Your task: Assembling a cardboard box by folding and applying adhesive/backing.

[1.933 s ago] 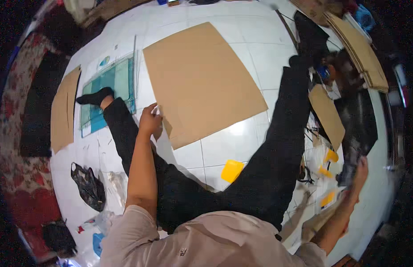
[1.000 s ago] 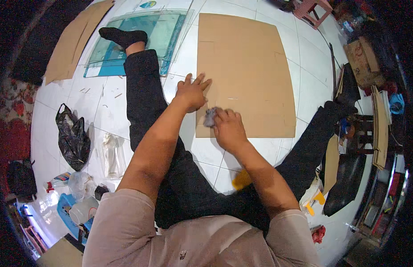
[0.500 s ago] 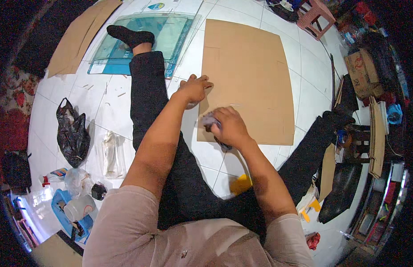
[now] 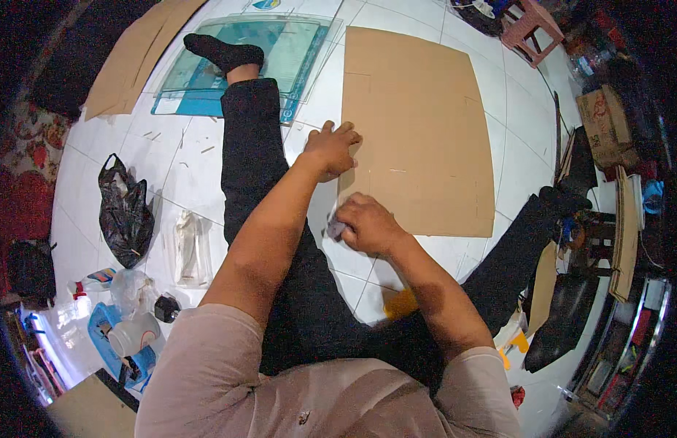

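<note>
A large flat sheet of brown cardboard (image 4: 419,131) lies on the white tiled floor in front of me, between my legs. My left hand (image 4: 334,152) is open at the sheet's left edge, its fingers spread and bent, the tips over the border. Closer to me, my right hand (image 4: 368,225) is closed at the sheet's lower left corner. It grips a small grey-lilac thing (image 4: 337,228) that pokes out on its left side; most of this is covered by the fingers, and its kind cannot be made out.
Glass panes (image 4: 280,55) lie under my left foot. To the left are a black plastic bag (image 4: 125,215), a clear packet (image 4: 189,252) and a blue tray (image 4: 99,328) with a white container (image 4: 130,337). A yellow thing (image 4: 398,303) sits by my right thigh. A pink stool (image 4: 532,33) stands far right.
My right hand has moved slightly down and left relative to the cardboard, still gripping the grey-lilac thing. My left hand stays near the left edge. The whole view has shifted slightly.
</note>
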`<move>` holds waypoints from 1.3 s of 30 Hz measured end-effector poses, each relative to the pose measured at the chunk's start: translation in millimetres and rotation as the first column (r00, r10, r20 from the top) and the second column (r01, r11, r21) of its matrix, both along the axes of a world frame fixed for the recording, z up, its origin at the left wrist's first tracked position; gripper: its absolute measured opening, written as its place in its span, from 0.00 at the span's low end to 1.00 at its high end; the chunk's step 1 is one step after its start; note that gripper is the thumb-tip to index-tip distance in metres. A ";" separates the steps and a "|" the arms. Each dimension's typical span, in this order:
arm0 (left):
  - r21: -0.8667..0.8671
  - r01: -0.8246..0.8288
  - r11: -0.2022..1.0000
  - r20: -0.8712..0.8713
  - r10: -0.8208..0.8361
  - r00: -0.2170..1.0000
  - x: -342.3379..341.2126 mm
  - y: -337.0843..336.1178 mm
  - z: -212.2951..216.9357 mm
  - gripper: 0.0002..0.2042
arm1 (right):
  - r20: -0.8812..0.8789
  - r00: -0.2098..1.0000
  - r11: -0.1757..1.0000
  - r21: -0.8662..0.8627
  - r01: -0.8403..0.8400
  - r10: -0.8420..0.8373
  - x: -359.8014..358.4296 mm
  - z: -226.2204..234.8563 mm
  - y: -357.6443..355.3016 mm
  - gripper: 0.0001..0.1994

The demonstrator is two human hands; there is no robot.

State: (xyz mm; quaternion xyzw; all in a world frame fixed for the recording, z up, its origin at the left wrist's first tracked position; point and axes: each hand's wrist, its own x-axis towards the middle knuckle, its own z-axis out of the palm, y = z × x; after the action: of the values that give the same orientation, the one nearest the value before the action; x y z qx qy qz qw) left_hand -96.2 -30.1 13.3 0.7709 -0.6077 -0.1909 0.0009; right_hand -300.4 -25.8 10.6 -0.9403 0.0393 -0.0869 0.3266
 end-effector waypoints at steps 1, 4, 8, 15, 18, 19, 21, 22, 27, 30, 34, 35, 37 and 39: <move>0.011 -0.008 1.000 -0.003 0.008 1.000 -2.2 1.1 2.2 0.29 | -0.001 1.000 1.000 -0.002 -0.002 0.002 -7.9 1.6 2.4 0.10; 0.022 -0.034 0.999 -0.007 0.034 0.999 -10.4 -0.4 8.1 0.31 | -0.027 1.000 0.987 0.162 0.007 -0.003 -34.9 12.2 -5.6 0.10; -0.053 -0.084 0.995 0.085 0.089 0.992 -18.9 -3.6 -12.5 0.35 | -0.033 0.930 0.920 0.136 0.367 -0.366 -53.2 18.5 -43.9 0.11; 0.006 -0.019 1.000 0.074 0.019 0.997 -35.7 -5.6 -13.0 0.39 | 0.127 0.879 0.880 -0.073 0.470 -0.459 -26.1 -11.0 -89.9 0.13; 0.013 -0.039 0.999 0.031 0.039 0.999 -36.3 -6.3 -11.9 0.38 | 0.033 0.902 0.863 -0.277 0.421 -0.430 -24.7 -19.9 -82.3 0.14; 0.021 -0.042 0.999 0.034 0.041 0.999 -35.2 -5.5 -10.0 0.38 | 0.015 0.907 0.849 -0.345 0.400 -0.422 -25.9 -15.2 -82.3 0.14; 0.046 -0.050 0.998 0.032 0.048 0.998 -33.7 -3.9 -5.3 0.38 | -0.006 0.911 0.833 -0.408 0.375 -0.413 -27.5 -11.0 -82.4 0.14; 0.044 -0.048 0.998 0.032 0.047 0.998 -33.9 -4.8 -5.2 0.38 | -0.030 0.916 0.839 -0.416 0.352 -0.400 -29.0 -8.9 -84.6 0.13; 0.052 -0.062 0.997 0.004 0.062 0.998 -34.1 -4.6 -4.7 0.38 | -0.073 0.904 0.797 -0.506 0.330 -0.420 -44.4 2.5 -96.7 0.11; 0.058 -0.064 0.996 -0.005 0.064 0.998 -32.5 -3.9 -4.2 0.38 | -0.091 0.717 0.709 -0.275 0.650 -0.692 -67.0 5.2 -108.7 0.10; 0.061 -0.062 0.996 -0.051 0.065 0.997 -28.5 -7.4 8.2 0.37 | -0.069 0.527 0.524 0.051 0.850 -0.847 -134.4 -1.3 -127.2 0.11; 0.120 -0.087 0.989 -0.041 0.092 0.995 -27.2 -8.3 14.5 0.37 | -0.035 0.468 0.451 0.213 0.867 -0.883 -152.5 -3.8 -131.0 0.12; 0.183 -0.117 0.976 0.037 0.112 0.993 -20.7 -9.3 10.6 0.39 | 0.004 0.340 0.319 0.350 0.881 -0.941 -179.7 -9.1 -141.2 0.15; 0.191 -0.114 0.975 0.117 0.092 0.989 -13.8 -3.8 5.7 0.42 | 0.040 0.288 0.281 0.388 0.878 -0.957 -181.1 -4.7 -136.1 0.16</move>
State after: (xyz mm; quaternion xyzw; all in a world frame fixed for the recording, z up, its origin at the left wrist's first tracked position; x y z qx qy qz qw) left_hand -110.0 -33.9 19.0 0.8068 -0.5441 -0.2081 -0.0984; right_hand -481.5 -161.8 5.9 -0.6593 0.5466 -0.3785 0.3511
